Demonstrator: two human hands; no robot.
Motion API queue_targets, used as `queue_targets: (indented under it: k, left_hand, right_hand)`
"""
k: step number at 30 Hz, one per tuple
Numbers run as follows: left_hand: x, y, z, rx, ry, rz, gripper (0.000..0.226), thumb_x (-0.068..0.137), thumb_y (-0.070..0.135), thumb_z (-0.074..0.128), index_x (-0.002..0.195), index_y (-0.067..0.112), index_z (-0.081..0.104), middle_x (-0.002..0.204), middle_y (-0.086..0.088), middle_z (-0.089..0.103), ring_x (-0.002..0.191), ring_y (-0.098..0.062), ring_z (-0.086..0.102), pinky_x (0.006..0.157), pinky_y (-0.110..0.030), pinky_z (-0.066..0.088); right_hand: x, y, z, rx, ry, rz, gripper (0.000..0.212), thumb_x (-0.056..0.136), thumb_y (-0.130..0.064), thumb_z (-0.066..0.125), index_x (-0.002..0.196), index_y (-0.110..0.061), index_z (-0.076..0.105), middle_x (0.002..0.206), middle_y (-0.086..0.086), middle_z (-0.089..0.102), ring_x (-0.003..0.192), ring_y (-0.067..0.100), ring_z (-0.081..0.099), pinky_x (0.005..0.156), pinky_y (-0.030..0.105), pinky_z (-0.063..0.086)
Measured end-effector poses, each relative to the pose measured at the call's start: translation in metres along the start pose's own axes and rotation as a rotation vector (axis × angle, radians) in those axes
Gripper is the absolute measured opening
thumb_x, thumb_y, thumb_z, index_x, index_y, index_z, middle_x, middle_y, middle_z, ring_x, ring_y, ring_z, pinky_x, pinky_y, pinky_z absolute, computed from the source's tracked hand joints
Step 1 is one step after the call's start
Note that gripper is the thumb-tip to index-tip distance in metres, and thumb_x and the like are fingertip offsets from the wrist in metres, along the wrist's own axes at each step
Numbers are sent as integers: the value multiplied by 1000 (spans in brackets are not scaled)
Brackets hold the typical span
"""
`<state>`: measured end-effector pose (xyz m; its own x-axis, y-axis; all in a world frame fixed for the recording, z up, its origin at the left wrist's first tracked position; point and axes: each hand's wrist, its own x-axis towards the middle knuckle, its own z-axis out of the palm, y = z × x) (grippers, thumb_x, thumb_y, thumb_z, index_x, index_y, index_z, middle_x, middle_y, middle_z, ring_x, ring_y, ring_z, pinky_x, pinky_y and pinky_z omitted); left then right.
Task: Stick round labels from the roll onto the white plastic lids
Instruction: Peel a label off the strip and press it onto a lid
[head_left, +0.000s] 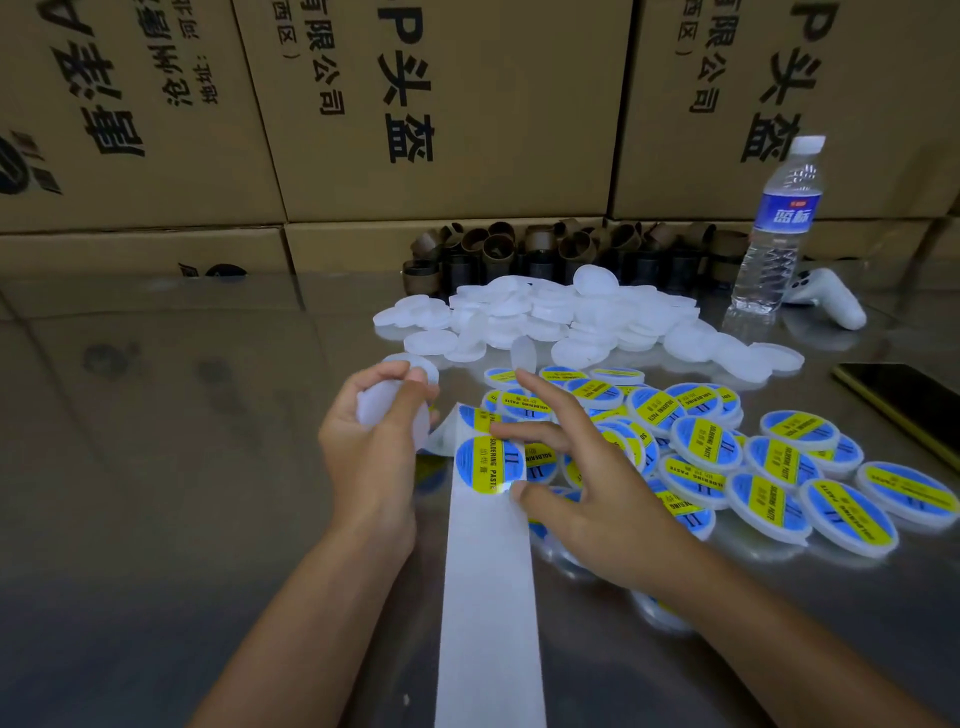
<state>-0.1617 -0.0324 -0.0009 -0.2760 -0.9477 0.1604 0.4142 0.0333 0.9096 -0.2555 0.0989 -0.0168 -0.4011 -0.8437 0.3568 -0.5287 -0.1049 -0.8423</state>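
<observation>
My left hand (371, 441) is closed around a plain white lid (390, 413), held just left of the label strip. The white backing strip (488, 587) runs from the bottom edge up the middle. A round blue and yellow label (488, 464) sits at its upper end. My right hand (576, 478) hovers over that label with fingers spread; the thumb tip touches the label's lower right edge and the index finger lies along its top. A pile of bare white lids (561, 317) lies behind. Labelled lids (769, 462) are heaped to the right.
Cardboard boxes (441, 104) wall off the back. In front of them stand brown cardboard roll cores (540, 249), a water bottle (779, 228) and a white controller (831, 301). A dark phone (904, 400) lies at the right edge. The shiny metal table (156, 415) extends left.
</observation>
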Motion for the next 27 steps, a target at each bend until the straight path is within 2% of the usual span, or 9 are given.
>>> queue_targets:
  k: [3,6,8,10,14,18,22,24,27]
  left_hand:
    - [-3,6,1,-303,-211,-208,10,84,11,62,76,16,65,78,0,70,75,-14,70,63,-25,58]
    - [-8,9,1,-448,-465,-385,21,79,23,59,64,17,72,75,-5,69,71,-18,70,67,-30,59]
    - [-11,8,2,-437,-593,-461,25,78,29,57,64,16,72,76,-7,69,70,-21,69,65,-32,59]
    - [-13,6,3,-375,-662,-521,26,75,34,58,66,15,73,77,-9,69,70,-21,69,64,-32,59]
    - [-13,-3,4,-253,-691,-548,29,80,37,54,71,15,70,80,-8,69,70,-21,69,69,-31,56]
    - [-11,-6,5,-225,-631,-557,30,76,41,54,77,14,67,83,-11,70,75,-22,69,73,-34,50]
    - [-12,-6,7,-218,-616,-559,39,77,44,50,93,10,61,87,-11,71,76,-24,68,68,-32,55]
    - [-12,-7,7,-227,-623,-563,45,78,45,48,100,7,61,90,-13,71,81,-26,67,72,-34,55]
    - [-14,-6,8,-261,-643,-564,53,84,46,42,105,4,67,104,-16,70,95,-27,68,88,-37,53]
  right_hand:
    - [0,0,0,4,4,4,80,84,-6,59,135,-57,25,121,-29,58,84,37,60,52,16,42]
    - [1,1,1,-10,11,5,80,85,-6,57,134,-59,24,119,-28,58,69,37,56,53,22,46]
    - [3,3,1,1,25,19,78,87,-4,54,133,-59,25,118,-26,59,86,42,58,63,30,50]
    - [4,4,1,12,21,18,76,88,-1,50,132,-59,26,118,-21,59,96,35,59,73,32,51]
    - [4,0,0,12,60,-26,77,88,9,38,134,-52,32,116,-11,60,90,11,60,76,18,49]
    - [5,-7,0,-97,307,-149,59,87,-4,52,125,-48,47,107,-12,53,104,5,51,85,8,37]
    - [5,-21,-2,87,425,-186,33,80,-23,62,99,-50,64,103,-11,61,92,9,59,81,23,46]
    - [5,-27,-4,244,409,-189,15,78,-23,72,87,-35,71,89,-11,68,82,5,63,71,17,49]
    - [4,-31,-4,439,344,-137,5,71,-23,68,73,-24,72,75,-7,71,73,3,66,64,13,49]
